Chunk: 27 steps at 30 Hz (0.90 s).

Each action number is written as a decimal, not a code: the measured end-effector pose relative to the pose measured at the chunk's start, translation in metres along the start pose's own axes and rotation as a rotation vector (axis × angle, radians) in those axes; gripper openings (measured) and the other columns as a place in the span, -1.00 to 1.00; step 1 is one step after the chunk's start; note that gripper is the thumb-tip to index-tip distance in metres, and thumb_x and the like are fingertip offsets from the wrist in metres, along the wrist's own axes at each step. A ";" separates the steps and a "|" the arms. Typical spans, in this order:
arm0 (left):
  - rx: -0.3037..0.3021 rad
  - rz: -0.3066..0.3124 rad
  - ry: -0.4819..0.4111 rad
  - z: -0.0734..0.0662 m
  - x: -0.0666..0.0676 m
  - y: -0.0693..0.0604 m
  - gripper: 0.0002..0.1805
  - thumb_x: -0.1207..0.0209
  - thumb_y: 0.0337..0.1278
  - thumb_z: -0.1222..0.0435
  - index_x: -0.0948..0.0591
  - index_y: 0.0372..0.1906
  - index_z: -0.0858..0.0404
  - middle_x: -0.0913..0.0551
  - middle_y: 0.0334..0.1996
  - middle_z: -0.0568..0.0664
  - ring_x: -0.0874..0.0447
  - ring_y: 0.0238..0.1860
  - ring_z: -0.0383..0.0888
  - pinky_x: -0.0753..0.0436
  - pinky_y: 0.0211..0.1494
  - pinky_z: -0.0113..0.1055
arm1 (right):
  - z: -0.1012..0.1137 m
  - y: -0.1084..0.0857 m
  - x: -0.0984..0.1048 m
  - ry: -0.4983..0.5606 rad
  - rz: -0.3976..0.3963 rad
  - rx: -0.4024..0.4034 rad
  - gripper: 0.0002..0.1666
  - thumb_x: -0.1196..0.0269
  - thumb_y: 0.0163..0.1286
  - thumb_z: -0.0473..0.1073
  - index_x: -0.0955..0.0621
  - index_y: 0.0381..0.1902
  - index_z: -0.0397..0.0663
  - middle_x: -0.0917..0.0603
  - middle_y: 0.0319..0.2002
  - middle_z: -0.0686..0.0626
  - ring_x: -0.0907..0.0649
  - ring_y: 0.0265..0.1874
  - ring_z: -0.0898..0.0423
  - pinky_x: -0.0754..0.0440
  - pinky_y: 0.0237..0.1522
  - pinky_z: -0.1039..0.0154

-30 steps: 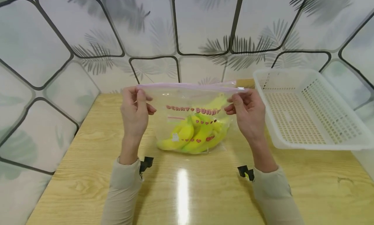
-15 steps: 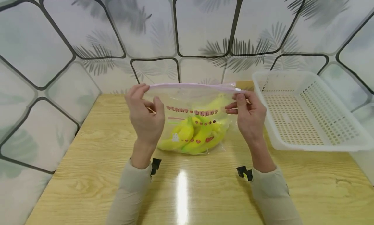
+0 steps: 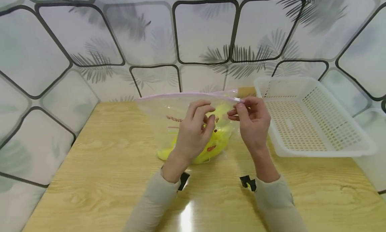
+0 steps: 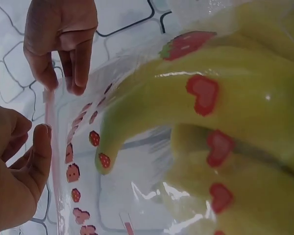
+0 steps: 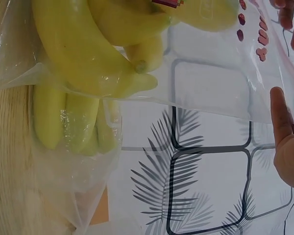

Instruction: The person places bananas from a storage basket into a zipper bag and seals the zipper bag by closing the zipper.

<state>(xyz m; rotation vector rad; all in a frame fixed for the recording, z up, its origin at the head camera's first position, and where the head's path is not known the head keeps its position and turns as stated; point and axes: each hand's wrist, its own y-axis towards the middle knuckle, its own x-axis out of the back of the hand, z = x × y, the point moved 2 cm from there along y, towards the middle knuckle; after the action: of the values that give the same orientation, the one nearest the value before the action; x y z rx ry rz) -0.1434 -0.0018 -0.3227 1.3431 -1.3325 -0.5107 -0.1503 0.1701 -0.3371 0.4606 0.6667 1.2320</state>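
Observation:
A clear zip bag (image 3: 153, 116) with a pink top strip and red print stands upright on the table, with yellow bananas (image 4: 137, 93) inside. My right hand (image 3: 254, 121) pinches its top right corner beside the white slider (image 3: 237, 99). In front of the bag hovers my left hand (image 3: 194, 131), fingers loosely bent and holding nothing; it hides part of the print and fruit. The left wrist view has the left hand (image 4: 17, 169) close to the pink strip, below the right hand (image 4: 61, 46). Behind, the right wrist view has another clear bag of bananas (image 5: 68, 117).
A white perforated plastic basket (image 3: 319, 151) stands on the right of the wooden table (image 3: 99, 178). A brown piece (image 3: 245, 91) shows between bag and basket. A patterned wall covering (image 3: 205, 31) rises behind the table.
My left hand has let go of the bag's top left corner and moved right across its front, towards the right hand. The right hand keeps its pinch on the right corner.

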 end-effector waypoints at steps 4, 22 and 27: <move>0.010 0.018 0.077 -0.004 -0.007 0.005 -0.68 -0.19 0.23 0.50 -0.52 0.08 0.39 -0.53 0.15 0.25 -0.58 -0.48 -0.14 -0.60 -0.45 -0.47 | 0.000 -0.002 0.001 0.006 0.071 0.013 -0.85 -0.13 0.39 -0.50 -0.44 -0.18 -0.61 -0.65 -0.30 -0.12 -0.77 -0.43 0.13 -0.76 -0.37 0.24; 0.020 -0.004 -0.028 -0.004 -0.021 0.013 -0.83 -0.22 0.31 0.40 -0.63 -0.07 0.39 -0.53 -0.14 0.16 -0.64 -0.33 -0.10 -0.61 -0.29 -0.50 | 0.000 0.003 0.002 0.044 0.346 0.196 -0.62 -0.19 0.44 -0.31 -0.45 -0.18 -0.72 -0.67 -0.17 -0.02 -0.74 -0.24 0.18 -0.75 -0.18 0.27; -0.018 -0.007 -0.005 -0.004 -0.023 0.013 -0.87 -0.22 0.31 0.38 -0.63 -0.13 0.37 -0.55 -0.19 0.13 -0.61 -0.32 -0.09 -0.61 -0.26 -0.50 | 0.000 0.002 -0.001 -0.014 0.311 0.250 -0.57 -0.20 0.42 -0.23 -0.45 -0.22 -0.68 -0.65 -0.22 -0.02 -0.74 -0.26 0.22 -0.75 -0.21 0.30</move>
<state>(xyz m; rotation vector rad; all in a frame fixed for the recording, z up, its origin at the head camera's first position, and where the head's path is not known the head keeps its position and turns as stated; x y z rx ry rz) -0.1511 0.0234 -0.3185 1.3332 -1.3250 -0.5296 -0.1516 0.1700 -0.3361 0.8034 0.7603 1.4420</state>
